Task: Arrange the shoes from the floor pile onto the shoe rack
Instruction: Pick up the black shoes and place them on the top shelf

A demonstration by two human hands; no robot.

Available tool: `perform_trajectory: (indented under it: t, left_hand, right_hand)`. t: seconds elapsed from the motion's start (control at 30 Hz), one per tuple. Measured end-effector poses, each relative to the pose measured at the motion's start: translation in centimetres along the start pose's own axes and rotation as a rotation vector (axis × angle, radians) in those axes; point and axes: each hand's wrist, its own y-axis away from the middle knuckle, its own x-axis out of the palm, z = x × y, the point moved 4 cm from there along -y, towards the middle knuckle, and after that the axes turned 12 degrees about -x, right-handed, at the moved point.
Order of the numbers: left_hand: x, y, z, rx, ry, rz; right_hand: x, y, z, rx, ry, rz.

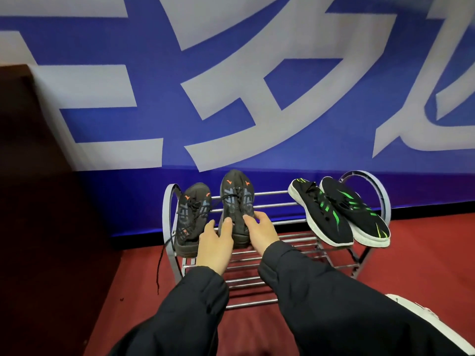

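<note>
A metal shoe rack [277,204] with silver bars stands against the blue wall. On its top tier at the left rest two dark grey shoes with orange marks. The left one [194,214] lies alone, its lace dangling toward the floor. The right one [237,199] is held at its heel between my left hand [215,242] and my right hand [259,228], fingers pressed on its sides. At the right end of the top tier lies a black pair with green stripes and white soles [339,214], toes hanging over the front.
A dark brown cabinet [38,201] fills the left side. The floor [424,258] is red carpet. A white object [421,319] shows at the lower right behind my right sleeve. The rack's lower tiers [246,281] hold nothing visible.
</note>
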Motion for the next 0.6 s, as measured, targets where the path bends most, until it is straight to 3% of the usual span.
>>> perform_trajectory:
  t: [0.27,0.4,0.47,0.6]
  left_hand:
    - [-1.1,-1.3,1.4,0.050,-0.145,-0.092]
    - [-0.6,-0.1,0.9,0.175,-0.525,-0.355]
    - [0.3,0.5,0.6,0.270,-0.644,-0.352]
    - [1.5,0.1,1.1,0.243,-0.879,-0.351]
  right_hand:
    - [1.7,-0.5,-1.6,0.055,0.283,0.103]
    - [1.8,-0.8,-1.8,-0.045,0.508,0.181]
    - [1.5,-1.0,-1.5,-0.059,0.489,0.215]
    - [0.1,-0.4,-0.7,-0.047,0.431,0.391]
